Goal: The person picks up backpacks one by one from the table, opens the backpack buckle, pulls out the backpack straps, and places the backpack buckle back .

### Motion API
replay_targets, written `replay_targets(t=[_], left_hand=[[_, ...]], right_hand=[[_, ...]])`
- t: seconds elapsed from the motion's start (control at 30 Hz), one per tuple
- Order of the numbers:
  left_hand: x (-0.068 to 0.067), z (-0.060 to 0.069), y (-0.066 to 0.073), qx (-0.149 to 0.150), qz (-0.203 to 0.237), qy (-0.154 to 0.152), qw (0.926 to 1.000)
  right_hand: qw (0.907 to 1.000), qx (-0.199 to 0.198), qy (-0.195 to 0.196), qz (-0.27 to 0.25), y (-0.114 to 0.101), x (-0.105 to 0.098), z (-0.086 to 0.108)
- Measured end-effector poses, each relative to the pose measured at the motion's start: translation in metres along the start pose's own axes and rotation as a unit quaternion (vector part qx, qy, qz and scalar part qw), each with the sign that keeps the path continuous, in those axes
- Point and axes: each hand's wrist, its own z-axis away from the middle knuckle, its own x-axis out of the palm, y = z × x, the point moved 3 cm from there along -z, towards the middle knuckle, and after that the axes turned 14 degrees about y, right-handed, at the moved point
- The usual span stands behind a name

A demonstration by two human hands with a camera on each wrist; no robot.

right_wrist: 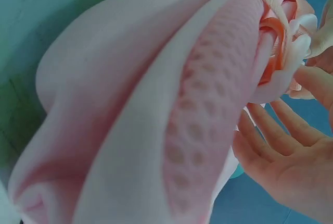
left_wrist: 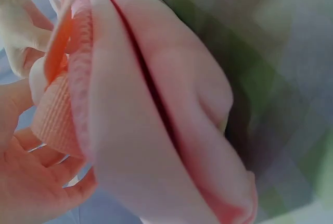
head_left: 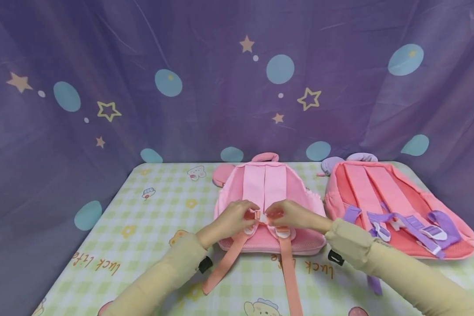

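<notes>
A light pink backpack (head_left: 233, 191) lies with its strap side up in the middle of the table. Across its two shoulder straps runs an orange chest strap with a white buckle (head_left: 263, 217). My left hand (head_left: 237, 215) pinches the left end of this buckle between thumb and fingers. From the other side, my right hand (head_left: 294, 216) pinches its right end. The fingertips partly cover the buckle, so whether its halves are joined is hard to tell. In the wrist views, the other fingers of the left hand (left_wrist: 41, 182) and right hand (right_wrist: 291, 156) spread beside the pack.
Two loose orange webbing straps (head_left: 287, 267) hang from the pack toward the front edge. On the right lies a coral backpack (head_left: 403, 193) with purple straps (head_left: 411, 226) and white buckles. A checked cloth (head_left: 150, 245) covers the table, and a purple curtain (head_left: 221, 118) hangs behind.
</notes>
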Motion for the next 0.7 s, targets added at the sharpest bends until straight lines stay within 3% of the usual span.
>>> replay_targets(t=[0.37, 0.7], left_hand=[[0.008, -0.002, -0.003, -0.014, -0.005, -0.008, 0.9999], [0.009, -0.001, -0.003, -0.029, 0.004, 0.001, 0.9996]], right_hand=[[0.9998, -0.010, 0.015, -0.007, 0.003, 0.009, -0.005], [0.9995, 0.013, 0.027, -0.005, 0.003, 0.014, -0.008]])
